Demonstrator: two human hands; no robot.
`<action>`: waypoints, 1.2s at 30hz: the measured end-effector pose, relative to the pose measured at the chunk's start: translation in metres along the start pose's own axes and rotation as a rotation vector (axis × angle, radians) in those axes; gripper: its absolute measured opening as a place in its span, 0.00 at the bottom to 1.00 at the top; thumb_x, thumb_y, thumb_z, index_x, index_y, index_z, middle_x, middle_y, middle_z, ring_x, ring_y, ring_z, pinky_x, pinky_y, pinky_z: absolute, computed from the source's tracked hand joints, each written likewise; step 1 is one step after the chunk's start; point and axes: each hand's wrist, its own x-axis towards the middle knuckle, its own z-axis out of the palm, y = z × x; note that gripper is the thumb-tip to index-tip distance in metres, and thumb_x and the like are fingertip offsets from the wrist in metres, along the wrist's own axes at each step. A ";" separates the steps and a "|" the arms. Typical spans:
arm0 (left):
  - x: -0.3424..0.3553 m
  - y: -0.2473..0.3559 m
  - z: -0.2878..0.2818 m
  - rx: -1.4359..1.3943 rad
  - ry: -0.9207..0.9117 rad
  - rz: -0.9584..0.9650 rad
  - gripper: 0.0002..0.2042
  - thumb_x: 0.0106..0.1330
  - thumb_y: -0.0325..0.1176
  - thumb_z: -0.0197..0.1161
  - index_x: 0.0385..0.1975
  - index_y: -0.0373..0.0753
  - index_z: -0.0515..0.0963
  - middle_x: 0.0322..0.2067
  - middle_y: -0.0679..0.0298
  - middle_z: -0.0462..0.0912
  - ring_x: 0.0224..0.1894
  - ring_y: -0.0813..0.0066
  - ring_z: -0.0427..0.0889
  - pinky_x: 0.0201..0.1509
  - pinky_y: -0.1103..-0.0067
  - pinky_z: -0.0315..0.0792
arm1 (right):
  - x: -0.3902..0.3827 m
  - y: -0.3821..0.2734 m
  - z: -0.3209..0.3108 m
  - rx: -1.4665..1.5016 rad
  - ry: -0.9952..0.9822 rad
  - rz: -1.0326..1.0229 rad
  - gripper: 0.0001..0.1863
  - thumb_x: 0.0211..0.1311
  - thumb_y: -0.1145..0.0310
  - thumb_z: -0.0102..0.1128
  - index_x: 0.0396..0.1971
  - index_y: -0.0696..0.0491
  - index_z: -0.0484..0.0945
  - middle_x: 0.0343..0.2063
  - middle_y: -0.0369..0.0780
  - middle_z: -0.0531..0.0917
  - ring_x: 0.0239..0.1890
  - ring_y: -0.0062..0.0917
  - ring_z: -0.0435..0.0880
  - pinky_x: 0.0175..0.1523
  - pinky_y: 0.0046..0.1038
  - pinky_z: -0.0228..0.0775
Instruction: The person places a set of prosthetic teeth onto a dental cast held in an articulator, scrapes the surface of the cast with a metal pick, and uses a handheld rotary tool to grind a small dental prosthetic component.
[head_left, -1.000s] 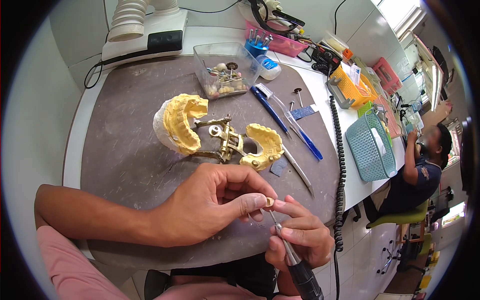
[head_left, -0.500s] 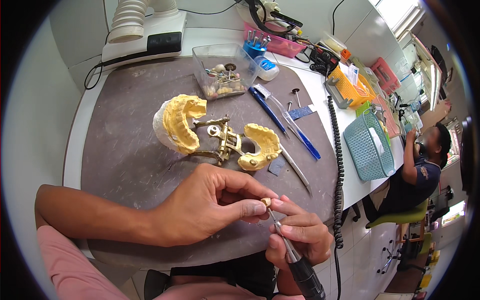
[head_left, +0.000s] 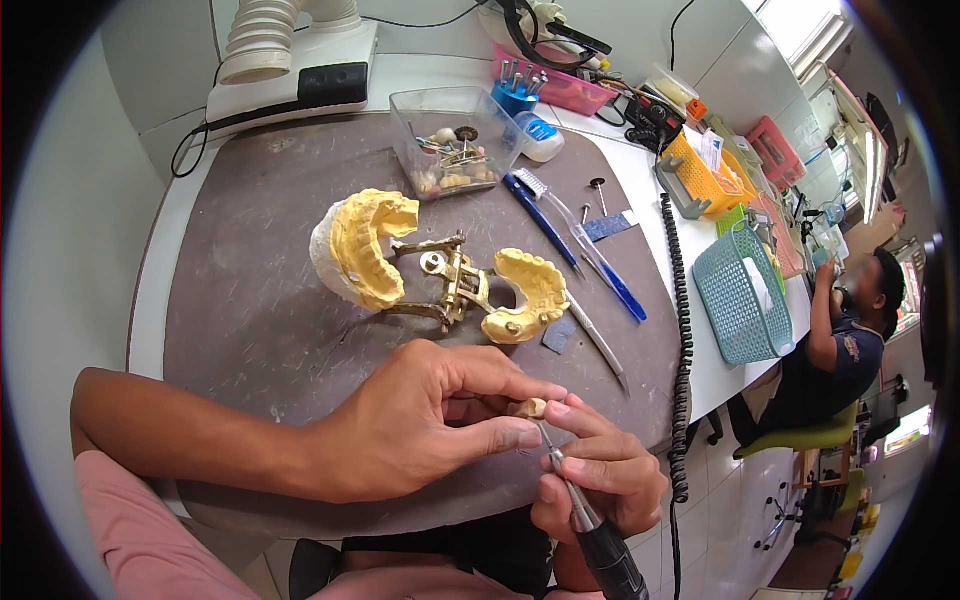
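Observation:
Pinched between the thumb and fingers of my left hand (head_left: 440, 410) is a small tooth-coloured dental crown (head_left: 535, 408). My right hand (head_left: 610, 470) grips a black and silver rotary handpiece (head_left: 590, 520) like a pen, its thin bur pointing up at the crown. The bur's tip lies close under the crown; whether they touch I cannot tell. Beyond my hands a brass articulator (head_left: 456, 280) lies opened out on the mat. It carries a yellow plaster dental cast (head_left: 362, 250) on a white base at its left and a smaller yellow cast (head_left: 525, 297) at its right.
A clear box (head_left: 455, 150) of polishing bits stands at the back. Right of the casts lie a blue pen (head_left: 540, 220), a toothbrush (head_left: 590, 250) and a grey knife-like tool (head_left: 598, 345). A coiled black cord (head_left: 680, 370) and a teal basket (head_left: 742, 295) flank the right. Another person (head_left: 845, 340) sits farther right.
My left fingers have shifted and tilted the crown, so more of its side shows. Both hands stay close together. The whole view has slid slightly.

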 end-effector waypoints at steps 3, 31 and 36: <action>-0.001 0.001 0.003 -0.039 0.023 -0.044 0.15 0.66 0.24 0.65 0.53 0.34 0.80 0.41 0.63 0.83 0.43 0.81 0.80 0.48 0.84 0.74 | 0.000 0.001 -0.001 0.018 -0.017 -0.012 0.13 0.49 0.78 0.73 0.32 0.54 0.76 0.23 0.41 0.85 0.43 0.43 0.88 0.51 0.45 0.82; 0.000 -0.003 0.000 0.113 0.044 0.158 0.10 0.67 0.25 0.61 0.45 0.30 0.82 0.43 0.58 0.83 0.46 0.74 0.81 0.51 0.78 0.75 | 0.000 0.001 -0.003 0.005 0.008 0.042 0.14 0.47 0.80 0.73 0.33 0.56 0.77 0.23 0.42 0.85 0.45 0.45 0.87 0.53 0.47 0.80; -0.001 0.000 0.000 0.129 0.037 0.150 0.10 0.66 0.26 0.61 0.45 0.30 0.82 0.43 0.58 0.83 0.46 0.74 0.81 0.49 0.78 0.75 | -0.003 -0.003 -0.005 -0.058 -0.052 0.095 0.13 0.56 0.70 0.71 0.35 0.54 0.74 0.26 0.41 0.84 0.47 0.45 0.86 0.60 0.49 0.73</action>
